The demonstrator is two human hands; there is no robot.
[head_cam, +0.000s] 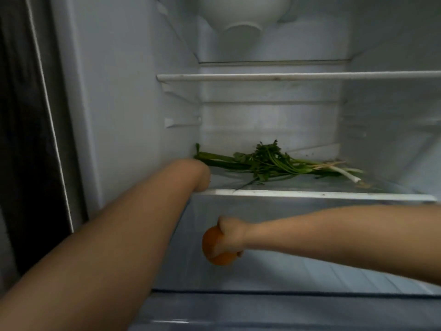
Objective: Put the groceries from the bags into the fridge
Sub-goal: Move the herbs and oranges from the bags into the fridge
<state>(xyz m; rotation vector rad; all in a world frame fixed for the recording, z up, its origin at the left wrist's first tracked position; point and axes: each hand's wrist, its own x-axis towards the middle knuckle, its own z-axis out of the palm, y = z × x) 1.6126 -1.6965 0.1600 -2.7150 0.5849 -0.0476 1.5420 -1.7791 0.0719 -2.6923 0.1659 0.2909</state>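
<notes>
Fridge [133,96] is open, view looks in from the front & slightly above. Frame is soft w/ motion blur, esp. at the arms.

Left hand [202,177]: forearm reaches in from lower left to the front left corner of the lower glass shelf [322,195]. Only the wrist & back of the hand show; fingers are hidden behind the wrist and shelf edge, so can't tell if they're curled, flat, or holding anything. The hand sits right at the left end of the greens [269,163].

Right hand [230,237]: arm comes in from the right edge, below that shelf. Fingers wrapped over the top of an orange [214,249], gripping it from above. Orange is partly covered by the hand; only its left & bottom side show. It's held in the air under the shelf, above the pale ribbed floor of the bottom compartment [322,271], not touching it.

Greens: a bunch of leafy herbs & spring onions lying flat across the shelf, leaves mid-left, white stalk ends pointing right. Left tip hidden by the hand.

Upper shelf [286,76] runs across above, w/ open room between the two shelves. At top, a white bowl [243,17] is cut off by the frame. Right fridge wall is cut off too. Dark door edge [35,115] at far left. Front lip of a drawer [286,295] crosses the bottom, blurry.
</notes>
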